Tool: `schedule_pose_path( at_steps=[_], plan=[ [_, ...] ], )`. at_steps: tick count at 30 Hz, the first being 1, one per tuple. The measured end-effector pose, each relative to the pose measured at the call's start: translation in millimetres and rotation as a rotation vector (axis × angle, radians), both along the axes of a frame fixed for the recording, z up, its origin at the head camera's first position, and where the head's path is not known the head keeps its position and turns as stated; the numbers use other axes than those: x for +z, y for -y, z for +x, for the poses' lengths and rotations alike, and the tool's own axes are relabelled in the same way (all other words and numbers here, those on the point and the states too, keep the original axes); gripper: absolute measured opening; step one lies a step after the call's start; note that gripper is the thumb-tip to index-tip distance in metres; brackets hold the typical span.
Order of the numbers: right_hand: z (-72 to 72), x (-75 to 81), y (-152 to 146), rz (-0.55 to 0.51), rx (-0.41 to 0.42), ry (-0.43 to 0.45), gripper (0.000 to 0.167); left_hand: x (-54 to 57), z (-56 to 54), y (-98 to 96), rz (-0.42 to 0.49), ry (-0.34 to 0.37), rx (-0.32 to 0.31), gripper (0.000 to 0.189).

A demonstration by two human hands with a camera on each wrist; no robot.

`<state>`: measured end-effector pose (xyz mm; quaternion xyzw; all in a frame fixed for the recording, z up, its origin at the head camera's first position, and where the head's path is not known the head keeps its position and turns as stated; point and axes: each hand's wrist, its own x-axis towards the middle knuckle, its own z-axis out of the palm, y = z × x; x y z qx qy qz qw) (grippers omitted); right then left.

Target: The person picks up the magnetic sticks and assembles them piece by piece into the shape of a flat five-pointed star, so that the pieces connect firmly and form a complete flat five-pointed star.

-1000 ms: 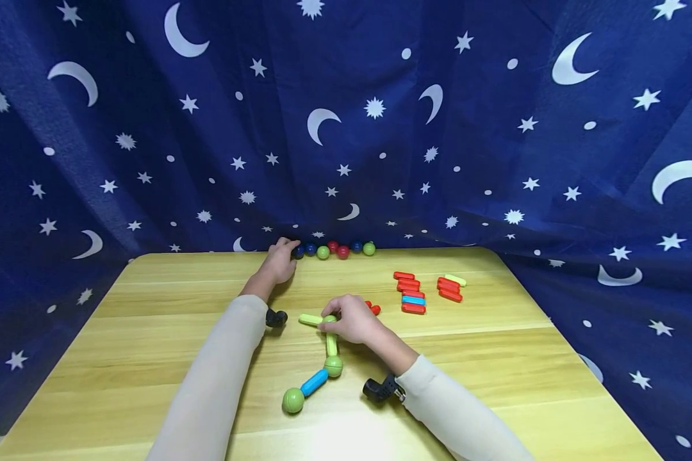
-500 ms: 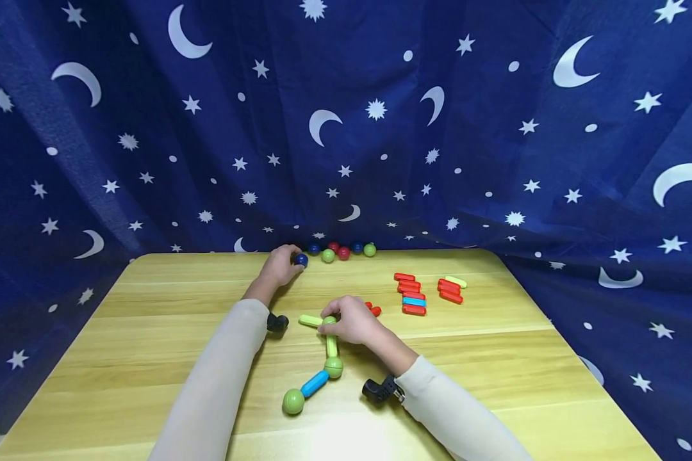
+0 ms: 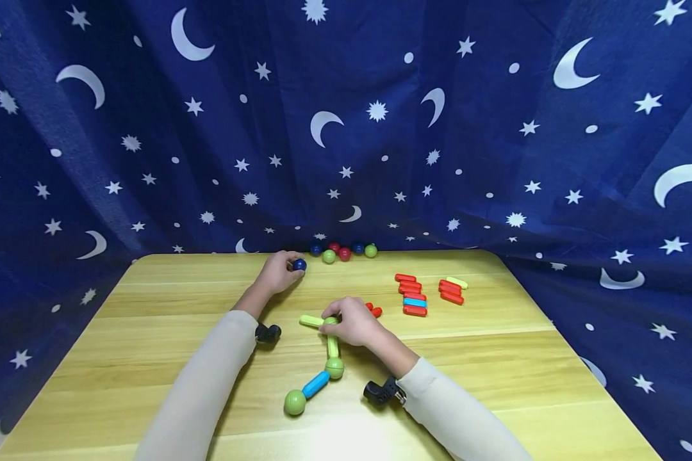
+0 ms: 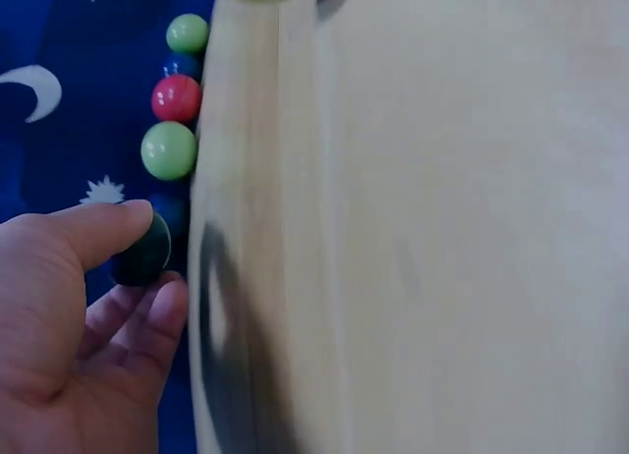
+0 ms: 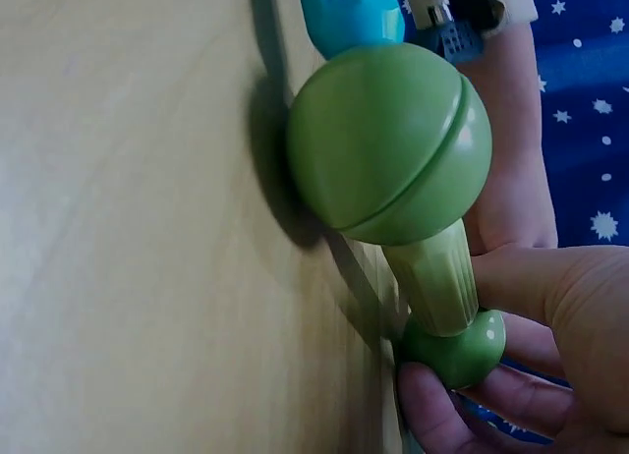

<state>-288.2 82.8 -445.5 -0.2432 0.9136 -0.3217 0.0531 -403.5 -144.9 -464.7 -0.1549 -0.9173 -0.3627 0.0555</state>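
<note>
In the head view my left hand (image 3: pixel 275 274) pinches a dark blue ball (image 3: pixel 300 264) between thumb and fingers, just in front of the ball row. The left wrist view shows that same ball (image 4: pixel 142 253) between thumb and fingertips. Mid-table, my right hand (image 3: pixel 353 322) grips a green ball (image 5: pixel 457 351) that ends a joined chain. From it a yellow-green rod (image 3: pixel 332 346) leads to another green ball (image 3: pixel 334 368). A blue rod (image 3: pixel 316 385) continues to a third green ball (image 3: pixel 295 403). Another yellow-green rod (image 3: pixel 311 321) points left from the gripped ball.
Along the table's back edge sit several balls, among them a green ball (image 3: pixel 329 257) and a red ball (image 3: pixel 345 254). Red rods (image 3: pixel 415 311), a blue rod (image 3: pixel 415 302) and a yellow-green rod (image 3: pixel 457 282) lie at right. Two red rods (image 3: pixel 377 312) sit behind my right hand.
My left hand has drawn the dark blue ball out of the back row, toward me. Another blue ball and a green one shifted slightly right. My right hand stays on the chain.
</note>
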Motion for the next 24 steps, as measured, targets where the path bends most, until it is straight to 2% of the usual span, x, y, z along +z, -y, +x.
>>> schedule_pose_path(
  at_steps=[5, 8, 15, 21, 24],
  plan=[
    [1.8, -0.1, -1, -0.019, -0.005, -0.014, 0.02, 5.3, 17.5, 3.5, 0.058, 0.023, -0.029, 0.034],
    [2.7, -0.3, -1, -0.029, -0.008, -0.026, 0.021, 7.2, 28.5, 6.3, 0.062, 0.039, -0.039, 0.031],
    [4.1, 0.2, -2, -0.034, -0.019, -0.036, 0.021, 9.5, 54.6, 15.4, 0.0, 0.043, -0.091, 0.036],
    [4.6, -1.2, -2, -0.027, -0.027, -0.048, 0.021, 7.6, 70.5, 22.5, -0.012, 0.111, -0.137, 0.029],
    [4.8, -2.4, -3, -0.024, -0.028, -0.053, 0.021, 8.7, 78.8, 24.4, -0.013, 0.143, -0.142, 0.032]
  ],
)
